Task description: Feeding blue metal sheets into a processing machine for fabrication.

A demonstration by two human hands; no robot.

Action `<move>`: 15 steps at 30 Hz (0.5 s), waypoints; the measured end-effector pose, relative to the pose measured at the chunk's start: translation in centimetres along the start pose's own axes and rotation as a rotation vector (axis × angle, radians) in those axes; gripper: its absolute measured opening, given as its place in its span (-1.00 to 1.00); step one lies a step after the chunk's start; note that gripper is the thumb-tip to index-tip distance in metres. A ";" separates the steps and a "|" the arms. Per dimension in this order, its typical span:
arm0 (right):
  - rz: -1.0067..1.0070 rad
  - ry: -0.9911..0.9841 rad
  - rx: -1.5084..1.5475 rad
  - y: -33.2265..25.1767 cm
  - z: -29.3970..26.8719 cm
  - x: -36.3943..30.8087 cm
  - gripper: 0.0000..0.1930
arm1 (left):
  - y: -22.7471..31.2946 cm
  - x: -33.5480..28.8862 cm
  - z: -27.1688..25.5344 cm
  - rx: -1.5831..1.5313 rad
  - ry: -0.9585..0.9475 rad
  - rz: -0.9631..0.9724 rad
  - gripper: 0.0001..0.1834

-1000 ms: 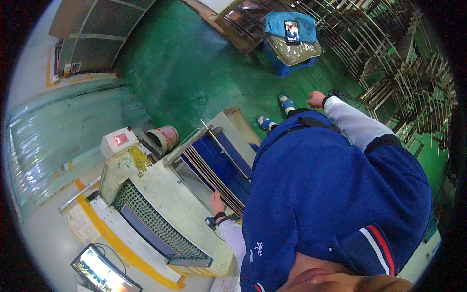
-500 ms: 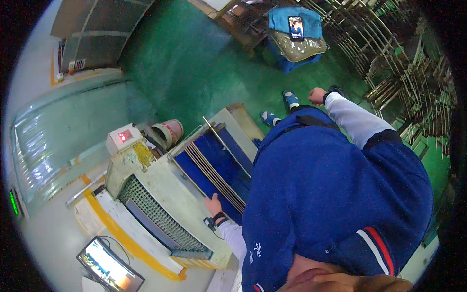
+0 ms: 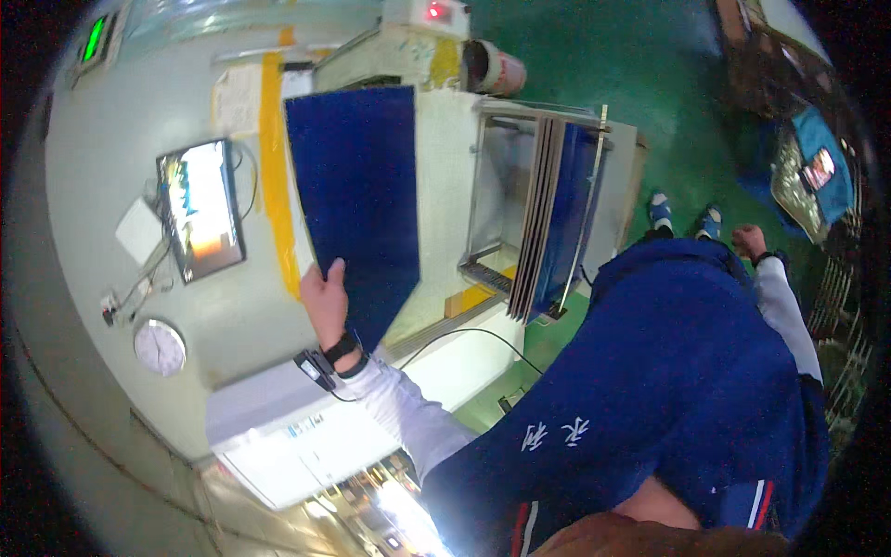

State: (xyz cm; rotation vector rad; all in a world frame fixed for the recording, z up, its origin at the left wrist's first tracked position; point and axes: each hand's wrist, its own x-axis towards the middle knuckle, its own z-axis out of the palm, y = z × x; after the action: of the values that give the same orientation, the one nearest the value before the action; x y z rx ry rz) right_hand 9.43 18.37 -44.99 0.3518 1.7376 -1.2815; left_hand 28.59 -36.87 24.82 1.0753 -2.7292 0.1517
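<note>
Head view: I see the left hand (image 3: 326, 295) grip the blue board (image 3: 357, 181) by its edge, maybe for steadiness, left of the rack (image 3: 486, 277), while the right hand (image 3: 748, 241) curls its fingers into a fist.

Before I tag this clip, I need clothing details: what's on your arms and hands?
The left hand is bare, with a black wrist strap, dark boxy device, thin cable and pale left sleeve. The right hand is bare, with a dark wristband and pale right sleeve.
</note>
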 end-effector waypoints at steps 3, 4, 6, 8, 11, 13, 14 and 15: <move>0.020 -0.033 0.130 -0.4 1.2 0.0 -0.85 | -2.2 1.9 -0.6 0.091 0.127 0.017 -0.75; -0.036 -0.053 0.202 0.0 1.1 0.1 -0.83 | -2.9 2.6 -0.3 0.182 0.192 0.045 -0.80; -0.110 -0.016 0.102 0.7 0.8 0.0 -0.82 | -4.8 4.4 1.7 0.216 0.256 0.051 -0.84; -0.040 0.088 0.083 -0.2 1.4 -1.6 -0.82 | -6.3 5.6 4.3 0.251 0.318 0.077 -0.87; 0.017 0.087 0.139 -1.4 1.1 -4.8 -0.82 | -9.0 7.7 9.5 0.143 0.385 0.054 -0.82; 0.049 0.106 0.150 -1.8 0.7 -6.3 -0.82 | -13.8 8.7 14.6 0.181 0.392 0.057 -0.77; 0.082 0.105 0.149 -2.0 0.6 -6.8 -0.82 | -16.4 8.7 17.5 0.173 0.392 0.061 -0.77; 0.082 0.113 0.148 -1.5 0.2 -6.8 -0.82 | -18.7 8.4 20.5 0.176 0.311 -0.039 -0.76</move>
State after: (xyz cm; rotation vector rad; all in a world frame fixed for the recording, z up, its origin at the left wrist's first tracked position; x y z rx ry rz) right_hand 12.15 19.42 -38.67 0.5855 1.7076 -1.3559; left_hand 32.31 -59.56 7.17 1.0477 -2.4497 0.5160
